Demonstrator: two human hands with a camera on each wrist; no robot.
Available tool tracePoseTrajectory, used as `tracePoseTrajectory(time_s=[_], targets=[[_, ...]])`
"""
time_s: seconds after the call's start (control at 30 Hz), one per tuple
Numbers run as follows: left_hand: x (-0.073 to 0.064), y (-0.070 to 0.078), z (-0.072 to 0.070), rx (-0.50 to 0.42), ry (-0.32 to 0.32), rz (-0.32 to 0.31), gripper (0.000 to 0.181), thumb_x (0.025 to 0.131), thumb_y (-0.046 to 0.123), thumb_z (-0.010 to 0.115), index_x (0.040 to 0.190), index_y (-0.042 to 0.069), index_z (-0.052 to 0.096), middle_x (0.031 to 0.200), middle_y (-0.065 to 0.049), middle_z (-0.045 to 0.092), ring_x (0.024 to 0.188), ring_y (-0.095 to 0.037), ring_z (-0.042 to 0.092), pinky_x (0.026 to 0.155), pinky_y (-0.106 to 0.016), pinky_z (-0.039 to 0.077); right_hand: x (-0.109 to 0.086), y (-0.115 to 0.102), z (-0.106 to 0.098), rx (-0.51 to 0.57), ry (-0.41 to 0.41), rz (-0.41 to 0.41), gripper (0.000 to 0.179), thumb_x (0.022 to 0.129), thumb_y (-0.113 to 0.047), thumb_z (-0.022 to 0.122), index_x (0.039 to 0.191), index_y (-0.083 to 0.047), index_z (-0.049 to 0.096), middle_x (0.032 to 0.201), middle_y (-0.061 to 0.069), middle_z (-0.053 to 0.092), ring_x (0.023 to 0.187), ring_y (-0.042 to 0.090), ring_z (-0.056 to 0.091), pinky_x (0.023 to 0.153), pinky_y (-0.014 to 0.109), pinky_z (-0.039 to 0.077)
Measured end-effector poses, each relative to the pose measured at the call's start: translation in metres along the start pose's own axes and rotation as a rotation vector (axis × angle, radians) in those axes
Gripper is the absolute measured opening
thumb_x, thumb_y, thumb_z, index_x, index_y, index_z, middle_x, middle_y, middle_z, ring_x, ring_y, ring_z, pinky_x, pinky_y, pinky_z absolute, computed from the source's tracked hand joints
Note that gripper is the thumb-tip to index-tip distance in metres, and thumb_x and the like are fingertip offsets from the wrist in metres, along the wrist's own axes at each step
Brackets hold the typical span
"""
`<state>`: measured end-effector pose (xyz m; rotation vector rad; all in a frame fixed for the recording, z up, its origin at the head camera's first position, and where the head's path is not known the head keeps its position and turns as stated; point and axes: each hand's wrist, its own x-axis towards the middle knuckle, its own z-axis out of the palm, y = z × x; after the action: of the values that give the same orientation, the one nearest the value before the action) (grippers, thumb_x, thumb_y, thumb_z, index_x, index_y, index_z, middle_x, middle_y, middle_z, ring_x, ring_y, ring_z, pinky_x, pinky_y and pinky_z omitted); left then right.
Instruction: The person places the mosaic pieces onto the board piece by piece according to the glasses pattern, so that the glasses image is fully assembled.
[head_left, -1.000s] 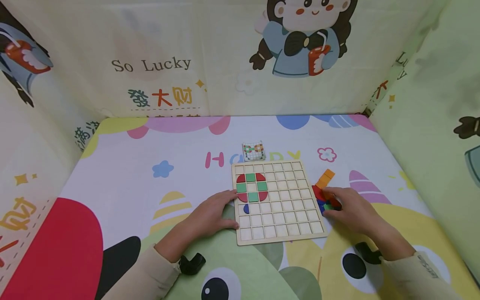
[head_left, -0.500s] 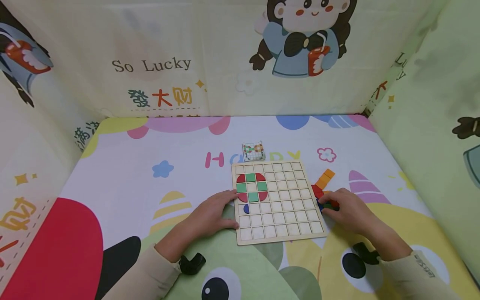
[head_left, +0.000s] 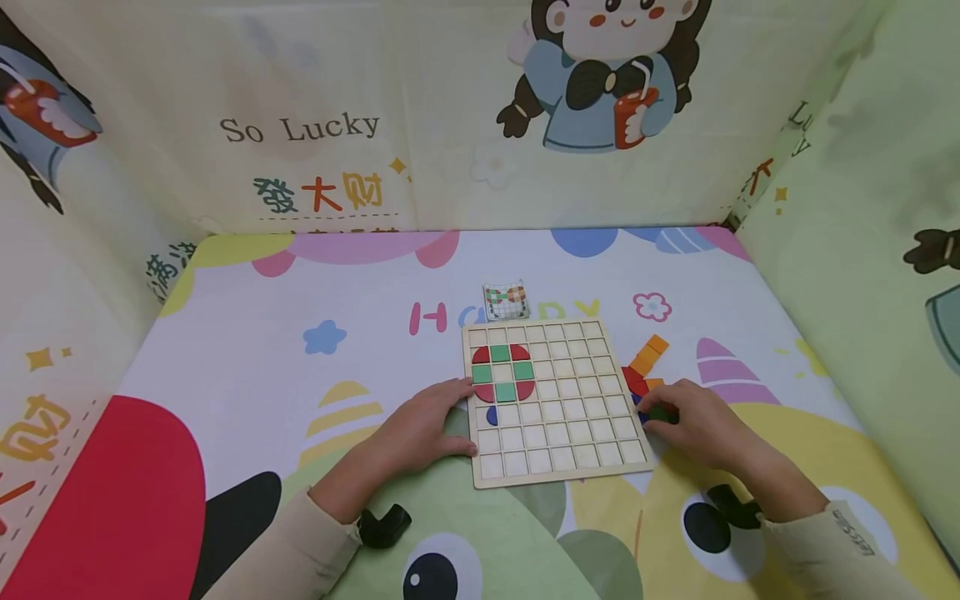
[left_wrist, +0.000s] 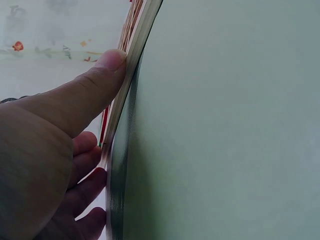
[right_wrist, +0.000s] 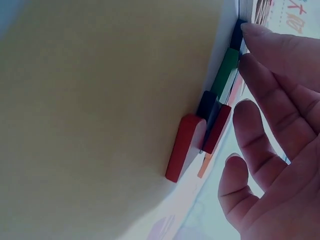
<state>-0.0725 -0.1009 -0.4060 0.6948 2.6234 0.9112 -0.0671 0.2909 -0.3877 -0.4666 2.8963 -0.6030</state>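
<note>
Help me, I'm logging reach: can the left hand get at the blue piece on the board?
Probably yes: the left hand touches the board close to the blue piece, which lies uncovered.

A pale backdrop (head_left: 442,108) hangs behind the desk (head_left: 390,287), printed with a cartoon figure (head_left: 573,117) in blue and, left of it, the words "So Lucky" (head_left: 300,127). Printed on the desk are a blue star (head_left: 325,337), a pink flower (head_left: 652,307) and, at lower left, a big red shape (head_left: 131,500) (cut off at the bottom).
</note>
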Motion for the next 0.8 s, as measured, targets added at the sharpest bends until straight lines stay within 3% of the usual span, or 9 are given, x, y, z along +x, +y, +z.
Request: tracePoseTrajectory(time_s=[0.23,0.5,0.8], targets=[[0.0002,0.0002,0.0003,-0.001,0.001,-0.005,0.079,0.08,0.031,0.086,0.145,0.005,0.05,0.152,-0.009,0.046,0.141,-0.031,0.039,0.113,-0.047,0.036,-0.0034,0.0006,0.0022,0.014,0.006,-0.018,0.025,0.079,-0.008,0.084,0.101,-0.01,0.074,0.101,0.008,0.066,0.092,0.029,0.057,0.081,0.05,0.052],[0.0005,-0.0003,0.0003,-0.007,-0.002,-0.004,0.078,0.081,0.031,0.086,0.145,0.004,0.05,0.152,-0.009,0.045,0.141,-0.031,0.038,0.113,-0.047,0.035,-0.0027,0.0017,-0.0004,-0.058,0.041,-0.02,0.017,0.081,-0.012,0.083,0.096,-0.012,0.075,0.094,0.005,0.067,0.093,0.031,0.056,0.079,0.049,0.052],[0.0002,-0.0004,0.0005,-0.006,-0.009,-0.022,0.079,0.081,0.032,0.086,0.146,0.007,0.049,0.153,-0.008,0.044,0.142,-0.03,0.038,0.113,-0.047,0.036,-0.0016,0.0051,0.0005,-0.062,0.049,-0.035,0.016,0.08,-0.007,0.081,0.095,-0.01,0.074,0.094,0.006,0.068,0.092,0.031,0.057,0.082,0.051,0.053]])
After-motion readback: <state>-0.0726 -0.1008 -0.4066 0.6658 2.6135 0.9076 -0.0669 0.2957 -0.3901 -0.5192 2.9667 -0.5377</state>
